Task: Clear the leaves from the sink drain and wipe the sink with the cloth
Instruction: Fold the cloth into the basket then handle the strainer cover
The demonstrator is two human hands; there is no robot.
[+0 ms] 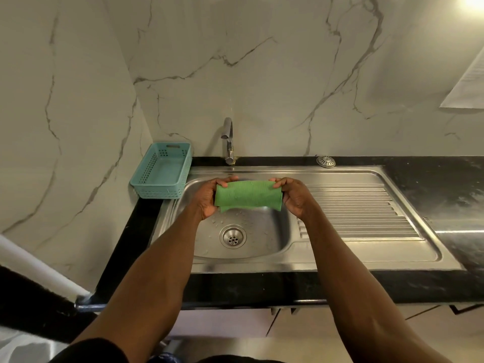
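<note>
A green cloth (248, 195) is stretched flat between both hands above the back half of the steel sink basin (264, 231). My left hand (208, 196) grips its left edge and my right hand (294, 196) grips its right edge. The round drain (232, 236) lies below the cloth toward the front of the basin; its holes show and I see no leaves on it. Water droplets dot the basin floor around the drain.
A teal plastic basket (162, 171) stands on the black counter left of the sink. The chrome tap (228, 141) rises behind the basin. A metal strainer cap (325, 161) rests on the counter at the back. The ribbed drainboard (361, 210) extends right.
</note>
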